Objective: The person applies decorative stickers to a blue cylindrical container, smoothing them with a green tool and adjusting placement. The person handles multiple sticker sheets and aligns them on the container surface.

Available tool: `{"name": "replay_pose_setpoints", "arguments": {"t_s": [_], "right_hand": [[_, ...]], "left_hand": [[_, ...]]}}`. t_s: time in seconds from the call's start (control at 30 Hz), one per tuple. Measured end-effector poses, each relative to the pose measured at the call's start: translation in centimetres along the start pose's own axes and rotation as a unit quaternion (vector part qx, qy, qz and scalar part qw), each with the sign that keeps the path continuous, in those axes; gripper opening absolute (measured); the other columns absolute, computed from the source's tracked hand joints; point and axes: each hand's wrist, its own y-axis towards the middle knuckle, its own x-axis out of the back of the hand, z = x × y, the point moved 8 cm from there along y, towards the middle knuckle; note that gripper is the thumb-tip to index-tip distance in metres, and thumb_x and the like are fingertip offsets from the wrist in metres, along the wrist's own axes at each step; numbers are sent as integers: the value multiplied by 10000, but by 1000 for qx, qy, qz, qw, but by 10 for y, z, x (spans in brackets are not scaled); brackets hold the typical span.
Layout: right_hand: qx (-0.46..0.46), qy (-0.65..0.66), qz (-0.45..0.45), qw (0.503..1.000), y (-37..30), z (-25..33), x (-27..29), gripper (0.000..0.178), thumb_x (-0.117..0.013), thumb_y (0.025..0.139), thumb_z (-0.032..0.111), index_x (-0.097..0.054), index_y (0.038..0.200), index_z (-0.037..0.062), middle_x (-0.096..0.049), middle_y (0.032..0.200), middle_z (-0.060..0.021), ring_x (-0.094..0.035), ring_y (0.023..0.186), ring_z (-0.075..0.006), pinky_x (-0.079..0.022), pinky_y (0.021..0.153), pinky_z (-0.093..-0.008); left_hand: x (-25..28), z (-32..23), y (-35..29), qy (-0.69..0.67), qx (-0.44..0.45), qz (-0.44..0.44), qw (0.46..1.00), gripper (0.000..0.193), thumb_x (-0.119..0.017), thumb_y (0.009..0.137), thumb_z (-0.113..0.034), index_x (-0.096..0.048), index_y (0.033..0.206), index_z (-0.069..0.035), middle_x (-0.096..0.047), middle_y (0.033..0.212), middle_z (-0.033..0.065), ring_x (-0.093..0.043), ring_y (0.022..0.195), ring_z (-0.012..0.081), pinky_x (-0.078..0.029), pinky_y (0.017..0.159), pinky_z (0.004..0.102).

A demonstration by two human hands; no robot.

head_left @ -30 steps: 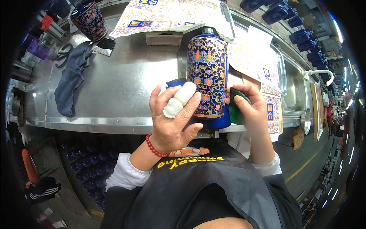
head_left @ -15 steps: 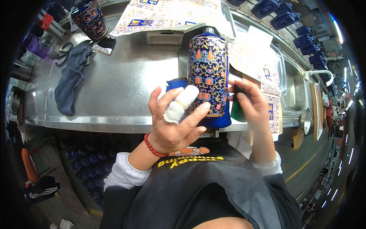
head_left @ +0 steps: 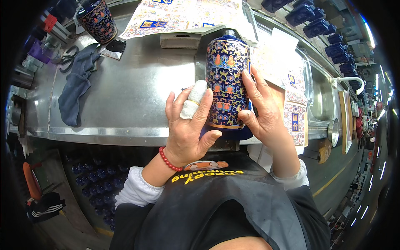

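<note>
A dark blue bottle (head_left: 228, 79) with a colourful floral pattern lies neck away from me on a blue cloth (head_left: 246, 132). My left hand (head_left: 185, 125) is along its lower left side, fingers stretched and index fingertip at the bottle's edge. One of its fingers wears a white finger cover (head_left: 196, 98). My right hand (head_left: 264, 112) lies against the right side, fingers extended and thumb tip at the lower pattern. Something dark shows between that thumb and the fingers; I cannot make out whether it is the green tool seen earlier.
Patterned decal sheets (head_left: 175, 16) lie beyond the bottle, others (head_left: 295, 121) to the right. At left are a grey-blue cloth (head_left: 76, 89), scissors (head_left: 68, 58) and another patterned bottle (head_left: 98, 23). A sink (head_left: 321, 98) is at right. Several blue bottles stand on shelves.
My right hand has moved up and left onto the bottle's side; the green tool it held is mostly out of sight. My left hand has shifted off the bottle's lower front to its left edge.
</note>
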Motion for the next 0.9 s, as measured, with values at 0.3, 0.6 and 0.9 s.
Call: {"name": "replay_pose_setpoints", "arguments": {"t_s": [0.3,0.6,0.9], "right_hand": [[-27,-42,2,999,-2,-3,0,761,-544,977,560,-442,1511,27,-388,1555,-273,-454,1348,-418,-319,1119,-489],[-29,-50,22,998,-4,-5,2,805,-537,970,591,-416,1523,19,-390,1549,-280,-438,1370,-423,-300,1131,-494],[-11,16,19,1000,9,-12,11,763,-718,907,391,-409,1540,98,-318,1536,-359,-458,1349,-476,-372,1113,-480]], "left_hand": [[-2,1,0,-2,1,0,1000,778,-460,991,-615,-491,1473,-5,-563,1414,202,-414,1363,396,-121,1171,589],[3,4,10,-73,44,-20,996,783,-497,999,-564,-450,1462,66,-602,1347,225,-471,1306,419,-165,1172,556],[6,-5,42,-80,23,-28,996,854,-634,936,-517,-360,1522,41,-550,1359,226,-479,1239,399,-227,1122,572]]}}
